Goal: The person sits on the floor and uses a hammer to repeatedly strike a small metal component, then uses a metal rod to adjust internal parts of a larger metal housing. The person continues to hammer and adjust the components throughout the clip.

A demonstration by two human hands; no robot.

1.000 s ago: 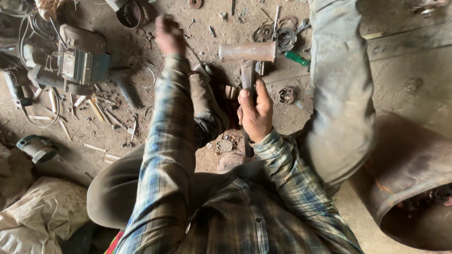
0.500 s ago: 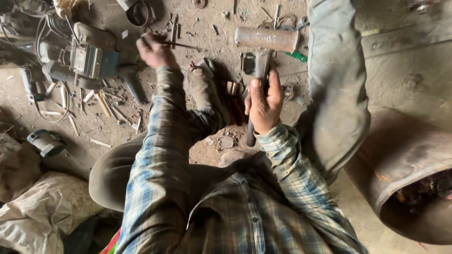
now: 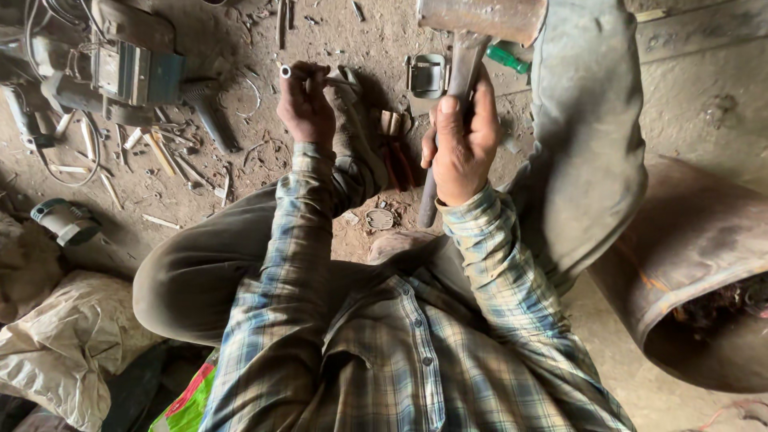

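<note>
My right hand point(image 3: 460, 140) grips the handle of a heavy hammer point(image 3: 472, 24), whose rusty cylindrical head sits at the top edge of the view. My left hand point(image 3: 306, 108) is closed around a thin metal rod point(image 3: 320, 76) with a small ring-like end, held just above the dirt floor. Both arms wear a blue plaid shirt. My bent knee in dark trousers point(image 3: 208, 264) lies below the left arm. A small square metal frame point(image 3: 428, 76) rests on the ground between the hands.
A grey power tool point(image 3: 120, 68) with cables lies at top left amid scattered nails and rods. A green-handled tool point(image 3: 508, 58) lies near the hammer. A large rusty pipe point(image 3: 688, 264) fills the right. A pale sack point(image 3: 64, 344) sits at lower left.
The left hand has drawn back from the far floor holding the thin rod. The right hand has raised the hammer, so its head now sits higher and nearer the camera.
</note>
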